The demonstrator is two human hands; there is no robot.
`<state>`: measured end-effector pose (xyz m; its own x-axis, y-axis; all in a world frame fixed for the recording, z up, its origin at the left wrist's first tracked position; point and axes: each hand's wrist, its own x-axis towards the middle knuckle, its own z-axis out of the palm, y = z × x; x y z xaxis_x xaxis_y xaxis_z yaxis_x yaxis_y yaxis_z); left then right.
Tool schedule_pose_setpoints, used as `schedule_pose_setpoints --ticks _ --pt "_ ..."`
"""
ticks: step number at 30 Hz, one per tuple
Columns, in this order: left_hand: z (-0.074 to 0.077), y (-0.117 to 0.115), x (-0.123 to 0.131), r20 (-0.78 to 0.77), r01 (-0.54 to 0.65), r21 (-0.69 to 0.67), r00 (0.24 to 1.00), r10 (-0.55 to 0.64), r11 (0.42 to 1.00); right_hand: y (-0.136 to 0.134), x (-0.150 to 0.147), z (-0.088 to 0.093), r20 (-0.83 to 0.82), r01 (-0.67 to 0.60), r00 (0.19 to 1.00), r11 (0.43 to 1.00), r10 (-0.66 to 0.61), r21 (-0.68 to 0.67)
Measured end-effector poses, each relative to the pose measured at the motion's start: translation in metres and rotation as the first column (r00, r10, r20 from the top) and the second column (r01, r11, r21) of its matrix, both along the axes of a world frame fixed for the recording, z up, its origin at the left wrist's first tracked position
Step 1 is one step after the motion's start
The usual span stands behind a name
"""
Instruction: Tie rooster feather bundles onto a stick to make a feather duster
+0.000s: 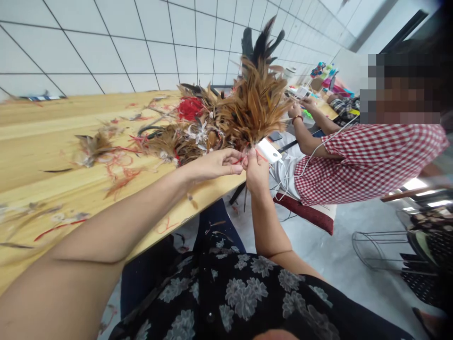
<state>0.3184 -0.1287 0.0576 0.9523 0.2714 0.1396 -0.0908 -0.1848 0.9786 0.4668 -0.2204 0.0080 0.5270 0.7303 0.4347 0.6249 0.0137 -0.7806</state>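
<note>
My left hand [217,164] pinches a thin red thread [239,161], its thumb and forefinger meeting near my other hand. My right hand [257,171] is closed around the bound base of a large bunch of brown feathers [252,104], and a strand of orange-red thread shows by its fingers. The bunch stands upright with dark feathers [262,45] at its top. Exactly how the thread runs round the base is hidden by my fingers. Just behind my left hand lies a heap of loose brown and white feathers [198,137].
A tangle of red yarn [190,108] sits on the wooden table [148,189], among scattered feathers and thread scraps. Beside my right hand is a white device [269,151] with a white cable. A co-worker in a checked shirt [371,160] sits close on the right, by a wire stool [380,250].
</note>
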Motion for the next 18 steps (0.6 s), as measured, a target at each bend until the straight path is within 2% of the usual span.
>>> schedule_pose_setpoints --ticks 2,4,6,8,11,13,15,18 --pt "0.004 -0.001 -0.003 -0.049 -0.037 0.081 0.998 0.041 0.996 -0.002 0.000 0.006 -0.079 0.035 0.996 0.999 -0.032 0.037" --pt "0.010 0.002 -0.009 -0.060 -0.108 0.253 0.990 0.127 0.961 -0.004 0.001 0.009 -0.125 0.059 0.991 0.996 -0.051 0.062" --pt "0.016 0.005 -0.013 -0.003 -0.187 0.430 0.978 0.208 0.883 -0.003 0.003 0.010 -0.153 0.082 0.986 0.993 -0.067 0.090" --pt "0.018 0.008 -0.015 0.075 -0.236 0.561 0.969 0.236 0.793 -0.001 0.006 0.010 -0.178 0.103 0.981 0.988 -0.081 0.119" --pt "0.013 0.009 -0.012 0.230 -0.291 0.678 0.956 0.182 0.675 0.002 0.009 0.009 -0.170 0.127 0.980 0.984 -0.104 0.126" --pt "0.008 0.009 -0.009 0.351 -0.342 0.710 0.930 0.111 0.616 0.004 0.009 0.008 -0.118 0.144 0.984 0.985 -0.133 0.090" --pt "0.004 0.007 -0.005 0.430 -0.367 0.721 0.902 0.036 0.587 0.005 0.007 0.008 -0.035 0.167 0.986 0.985 -0.166 0.035" --pt "-0.002 0.003 0.000 0.470 -0.364 0.730 0.882 -0.038 0.579 0.006 0.001 0.010 0.102 0.223 0.971 0.974 -0.217 -0.048"
